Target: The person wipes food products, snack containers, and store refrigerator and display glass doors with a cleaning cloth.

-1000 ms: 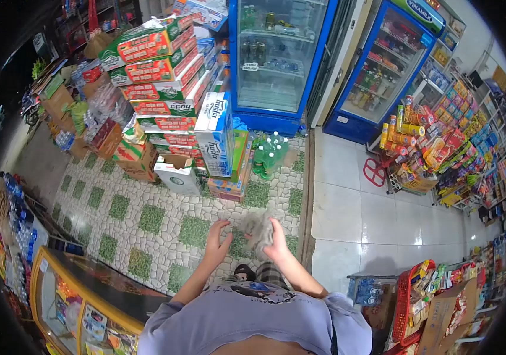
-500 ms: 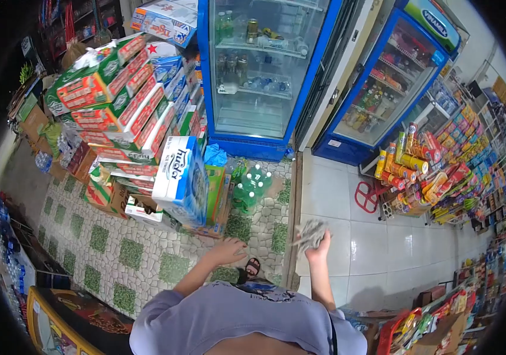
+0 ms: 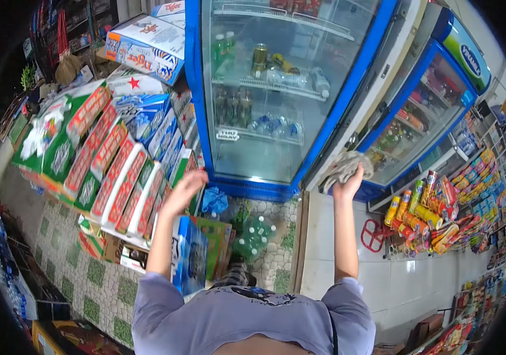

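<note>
My right hand point(image 3: 349, 182) is raised at the right edge of the blue-framed glass fridge point(image 3: 259, 157), gripping a crumpled grey cloth point(image 3: 347, 165). On the other side, my left hand point(image 3: 189, 188) is lifted near the fridge's lower left corner, beside the stacked drink cartons point(image 3: 105, 171); its fingers are blurred and I see nothing held in it. The fridge door looks closed, with bottles and cans on the shelves behind the glass. Green bottles point(image 3: 256, 236) with white caps stand on the floor in front of the fridge.
A blue and white carton point(image 3: 189, 254) stands under my left forearm. A second fridge point(image 3: 418, 112) is at the right, with a snack rack point(image 3: 472, 183) and a red stool point(image 3: 376, 235) near it. A raised sill point(image 3: 300, 242) divides the stone-pattern floor from the white tiles.
Both hands have moved up and forward, the right one carrying the cloth. The fridge and cartons now appear nearer, and the blue and white carton is lower in view.
</note>
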Demonstrator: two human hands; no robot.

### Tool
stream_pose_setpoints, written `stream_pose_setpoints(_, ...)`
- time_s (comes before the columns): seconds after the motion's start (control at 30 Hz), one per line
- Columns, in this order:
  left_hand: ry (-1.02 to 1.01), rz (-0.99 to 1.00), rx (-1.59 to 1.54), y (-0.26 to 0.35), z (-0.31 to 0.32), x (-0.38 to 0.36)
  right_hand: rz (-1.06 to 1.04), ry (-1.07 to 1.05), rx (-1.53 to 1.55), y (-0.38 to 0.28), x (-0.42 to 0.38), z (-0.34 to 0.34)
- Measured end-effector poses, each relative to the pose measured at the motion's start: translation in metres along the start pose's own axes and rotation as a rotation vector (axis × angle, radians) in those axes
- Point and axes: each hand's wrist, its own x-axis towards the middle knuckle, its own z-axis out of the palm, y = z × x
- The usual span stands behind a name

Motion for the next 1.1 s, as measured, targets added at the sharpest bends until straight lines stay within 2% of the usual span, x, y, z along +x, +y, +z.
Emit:
stream_pose_setpoints(0.1,0.170,0.152,0.012,0.038,-0.063,0.098,-0.266,0.041,0.036,0.005,0.065,0.056)
stream_pose_setpoints(0.13,0.294,0.112,0.093,0.053,-0.079,0.133,-0.358,0.017,0.047,0.004,0.082,0.079)
stream_pose_setpoints(0.17,0.431,0.235,0.269,0.043,-0.103,0.177,-0.441,-0.003,0.033,0.004,0.101,0.098)
stream_pose_setpoints(0.2,0.438,0.176,0.327,0.058,-0.122,0.214,-0.512,-0.006,-0.021,-0.001,0.101,0.127)
stream_pose_setpoints(0.23,0.646,0.257,0.474,0.041,-0.150,0.264,-0.612,-0.061,0.045,0.000,0.130,0.136)
stream_pose_setpoints(0.27,0.746,0.250,0.548,0.046,-0.168,0.297,-0.672,-0.005,0.017,-0.004,0.132,0.166)
stream_pose_setpoints(0.37,1.101,0.240,0.709,0.058,-0.194,0.363,-0.937,-0.246,-0.256,-0.010,0.204,0.194)
stream_pose_setpoints(0.4,1.247,0.213,0.775,0.058,-0.185,0.374,-1.259,-0.123,-0.551,-0.013,0.252,0.195)
stream_pose_setpoints(0.43,1.243,0.212,0.778,0.052,-0.185,0.383,-1.283,-0.249,-0.558,-0.015,0.253,0.218)
stream_pose_setpoints(0.47,1.131,0.237,0.553,0.047,-0.183,0.390,-1.272,-0.324,-0.592,-0.018,0.262,0.237)
stream_pose_setpoints(0.5,1.010,0.259,0.334,0.043,-0.182,0.396,-1.428,-0.313,-0.673,-0.021,0.279,0.253)
stream_pose_setpoints(0.57,0.978,0.281,0.300,0.035,-0.189,0.401,-1.693,-0.264,-0.858,-0.018,0.306,0.280)
stream_pose_setpoints(0.63,1.025,0.186,0.493,0.044,-0.184,0.394,-1.853,0.092,-0.984,0.016,0.318,0.311)
stream_pose_setpoints(0.67,1.026,0.179,0.503,0.043,-0.183,0.391,-1.841,0.089,-0.983,0.029,0.307,0.323)
stream_pose_setpoints(0.73,1.027,0.256,0.444,0.046,-0.182,0.392,-1.566,0.194,-0.903,0.050,0.284,0.349)
stream_pose_setpoints(0.77,1.050,0.268,0.441,0.047,-0.181,0.393,-1.686,0.258,-0.920,0.067,0.289,0.361)
stream_pose_setpoints(0.8,1.046,0.253,0.436,0.047,-0.181,0.392,-1.811,0.179,-0.932,0.082,0.269,0.378)
stream_pose_setpoints(0.83,1.034,0.231,0.438,0.046,-0.181,0.391,-1.790,-0.043,-0.912,0.096,0.249,0.389)
stream_pose_setpoints(0.87,1.045,0.244,0.436,0.046,-0.182,0.392,-1.780,-0.166,-1.008,0.117,0.238,0.400)
stream_pose_setpoints(0.9,1.058,0.242,0.438,0.043,-0.182,0.392,-1.730,-0.433,-1.036,0.142,0.234,0.412)
stream_pose_setpoints(0.93,1.074,0.281,0.426,0.040,-0.184,0.393,-1.178,-0.984,-1.248,0.155,0.205,0.411)
stream_pose_setpoints(0.97,1.088,0.325,0.415,0.039,-0.185,0.395,-1.586,-0.897,-1.040,0.203,0.204,0.413)
stream_pose_setpoints(1.03,1.099,0.345,0.408,0.036,-0.189,0.397,-1.834,-1.009,-1.062,0.249,0.193,0.403)
stream_pose_setpoints(1.1,1.091,0.342,0.399,0.039,-0.183,0.395,-1.856,-1.295,-1.123,0.263,0.196,0.373)
